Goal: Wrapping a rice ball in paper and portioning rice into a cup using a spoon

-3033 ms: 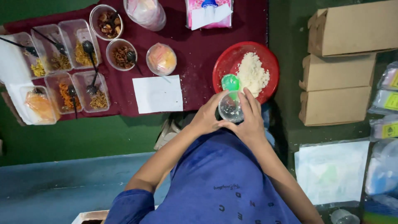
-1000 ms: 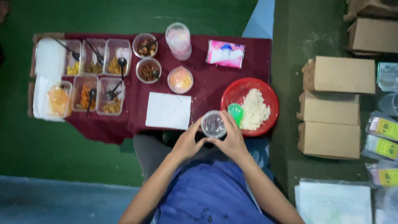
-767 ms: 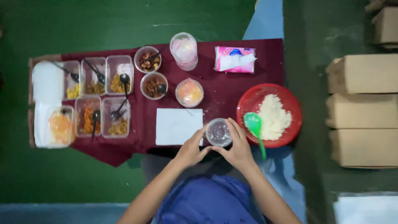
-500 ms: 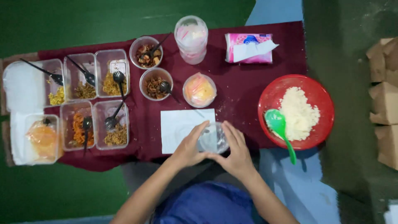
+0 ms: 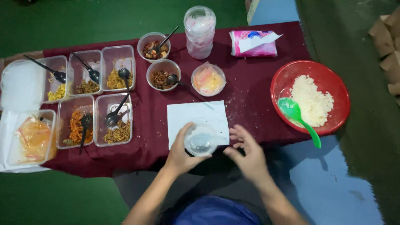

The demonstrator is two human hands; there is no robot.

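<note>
The right hand [image 5: 248, 152] has let go of the clear cup [image 5: 201, 139] and now floats open at its 3 o'clock. Only the left hand [image 5: 182, 151] grips the cup, above the white paper's [image 5: 196, 114] near edge.

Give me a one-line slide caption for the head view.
Left hand holds a small clear cup over white paper on a maroon tablecloth; right hand open beside it.

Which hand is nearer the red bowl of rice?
Right. The right hand hangs open just left of the red bowl, apart from it. The left hand is farther left, holding a clear cup.
</note>
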